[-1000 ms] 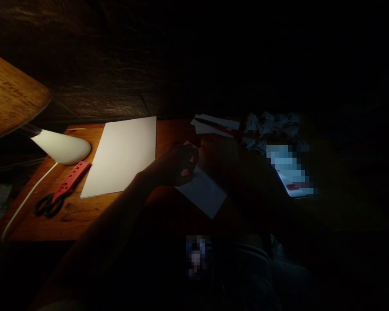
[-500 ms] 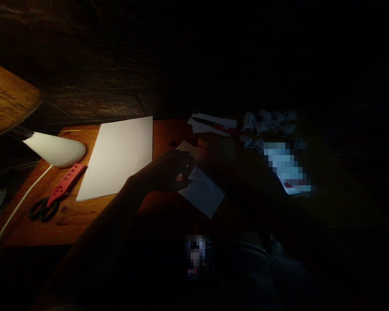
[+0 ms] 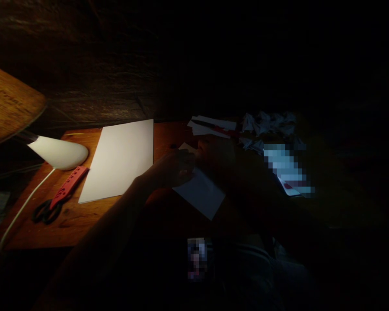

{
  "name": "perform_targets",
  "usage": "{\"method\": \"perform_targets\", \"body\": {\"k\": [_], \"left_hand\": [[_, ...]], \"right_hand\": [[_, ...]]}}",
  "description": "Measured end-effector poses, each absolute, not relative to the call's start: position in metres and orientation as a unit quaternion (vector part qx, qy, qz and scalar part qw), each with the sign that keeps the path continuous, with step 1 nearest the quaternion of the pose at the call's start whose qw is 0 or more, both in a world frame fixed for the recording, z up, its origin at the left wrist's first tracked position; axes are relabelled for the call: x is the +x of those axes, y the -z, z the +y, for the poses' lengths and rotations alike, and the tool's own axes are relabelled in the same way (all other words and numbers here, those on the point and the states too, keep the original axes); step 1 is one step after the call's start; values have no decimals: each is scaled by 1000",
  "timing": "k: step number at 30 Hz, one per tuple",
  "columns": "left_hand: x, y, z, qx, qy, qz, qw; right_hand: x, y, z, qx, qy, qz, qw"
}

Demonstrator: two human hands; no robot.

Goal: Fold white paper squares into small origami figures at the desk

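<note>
Wooden bench [image 3: 81,218], grained, dim. Along left edge: smooth white lamp base [image 3: 60,153], red perforated sheath [image 3: 68,188], black looped handles [image 3: 50,211]. Near back edge: large flat sheet [image 3: 123,160], paper strips [image 3: 210,130], angular paper pieces [image 3: 261,124]. Mid-bench: small white sheet [image 3: 202,194], partly beneath left hand [image 3: 176,167], right hand [image 3: 215,153]; grip, whether clenched or released: too dark to tell.
</note>
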State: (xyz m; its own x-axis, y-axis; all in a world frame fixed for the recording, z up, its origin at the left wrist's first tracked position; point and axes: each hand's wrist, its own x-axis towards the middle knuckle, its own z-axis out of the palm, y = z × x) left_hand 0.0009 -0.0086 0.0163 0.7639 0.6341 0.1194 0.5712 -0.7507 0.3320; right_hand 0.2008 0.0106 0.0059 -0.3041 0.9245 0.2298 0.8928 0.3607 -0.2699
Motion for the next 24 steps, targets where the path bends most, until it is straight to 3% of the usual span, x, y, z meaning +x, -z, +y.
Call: {"method": "perform_targets", "body": {"k": [13,24], "left_hand": [[-11,15,17,895,-181,397,91],[-15,28,22,899,-155,392,115]], "right_hand": [[206,-23,3,-548,-21,-828,116],[205,-17,4,-550,2,-827,118]]}}
